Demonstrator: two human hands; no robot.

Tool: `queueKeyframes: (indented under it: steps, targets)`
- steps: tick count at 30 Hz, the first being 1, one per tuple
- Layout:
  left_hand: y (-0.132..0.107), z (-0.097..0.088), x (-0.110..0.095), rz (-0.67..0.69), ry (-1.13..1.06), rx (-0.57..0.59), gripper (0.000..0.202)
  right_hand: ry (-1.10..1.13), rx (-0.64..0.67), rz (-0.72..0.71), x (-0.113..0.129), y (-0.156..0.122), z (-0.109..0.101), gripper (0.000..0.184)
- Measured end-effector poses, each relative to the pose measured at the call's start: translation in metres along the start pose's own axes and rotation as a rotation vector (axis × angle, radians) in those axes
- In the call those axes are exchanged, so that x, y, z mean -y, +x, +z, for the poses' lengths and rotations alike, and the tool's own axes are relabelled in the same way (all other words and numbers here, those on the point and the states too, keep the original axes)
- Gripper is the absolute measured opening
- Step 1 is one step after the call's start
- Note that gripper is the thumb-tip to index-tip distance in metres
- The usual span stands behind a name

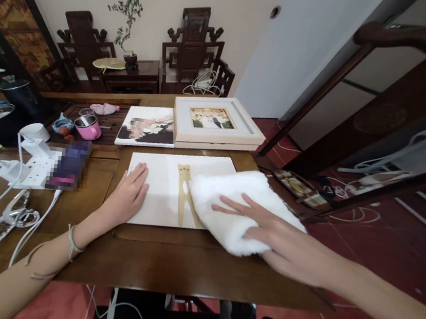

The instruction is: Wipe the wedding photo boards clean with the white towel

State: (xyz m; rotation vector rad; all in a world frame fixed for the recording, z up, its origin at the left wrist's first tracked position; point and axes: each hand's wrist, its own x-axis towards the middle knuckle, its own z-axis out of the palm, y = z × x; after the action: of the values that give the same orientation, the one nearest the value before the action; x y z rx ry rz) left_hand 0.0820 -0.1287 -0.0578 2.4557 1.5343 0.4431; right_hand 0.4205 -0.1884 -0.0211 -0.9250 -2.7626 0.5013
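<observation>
A white rectangular board [160, 189] lies flat on the wooden table, with a long tan strip-like figure [181, 189] on its middle. My left hand [133, 191] rests flat on the board's left side, fingers stretched out and holding nothing. Over the right side of the board is a folded, fluffy white cloth [223, 233]. My right hand [257, 222] grips this cloth from above, its fingers spread over the top and its thumb partly hidden by a fold. The cloth covers part of the tan figure and the board's right edge.
Behind the board lie a photo panel [148, 133] and a thick framed picture [215, 138]. To the left are a power strip [36, 171] with cables, a phone [68, 165], a clear hair claw [7, 222] and a pink cup [88, 127]. A wooden chair [381, 118] stands right.
</observation>
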Motion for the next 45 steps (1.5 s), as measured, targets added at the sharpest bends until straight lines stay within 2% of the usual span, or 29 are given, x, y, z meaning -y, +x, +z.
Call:
queueKeyframes:
  steps: [6,10,13,20,24,27,31,34,36,38,42,45]
  targets:
    - [0.0,0.0,0.002,0.009,-0.007,0.01,0.049,-0.117,0.012,0.088,-0.047,0.061,-0.012,0.052]
    - [0.001,0.0,0.002,0.006,-0.015,-0.001,0.048,-0.186,-0.013,0.115,-0.055,0.079,-0.008,0.055]
    - [0.0,0.0,0.002,-0.007,-0.009,0.009,0.049,-0.23,-0.065,0.096,-0.039,0.068,0.004,0.051]
    - [0.0,0.002,0.002,-0.004,0.015,0.007,0.049,-0.225,-0.163,-0.041,0.017,0.011,0.031,0.033]
    - [-0.001,0.002,0.002,-0.001,0.025,0.0,0.049,-0.157,-0.126,-0.04,0.022,0.006,0.029,0.036]
    - [-0.001,0.001,0.001,0.004,0.026,0.004,0.049,-0.159,-0.092,0.02,0.011,0.029,0.021,0.044]
    - [-0.001,0.0,0.001,0.01,0.01,0.008,0.049,-0.204,-0.006,0.09,-0.012,0.081,0.006,0.055]
    - [-0.001,0.0,0.001,0.02,-0.006,0.001,0.049,-0.227,0.045,0.127,-0.017,0.11,-0.002,0.06]
    - [-0.001,0.0,0.002,0.022,-0.008,-0.004,0.049,-0.244,0.063,0.153,-0.009,0.116,-0.002,0.06]
    - [-0.001,0.001,0.002,0.018,-0.004,0.0,0.049,-0.25,0.07,0.162,0.01,0.108,0.005,0.058]
    - [-0.001,0.001,0.002,0.014,0.013,0.011,0.049,-0.207,0.079,0.128,0.056,0.071,0.029,0.043]
    - [-0.001,0.002,0.002,0.02,0.012,0.003,0.049,-0.178,0.055,0.049,0.077,0.049,0.039,0.028]
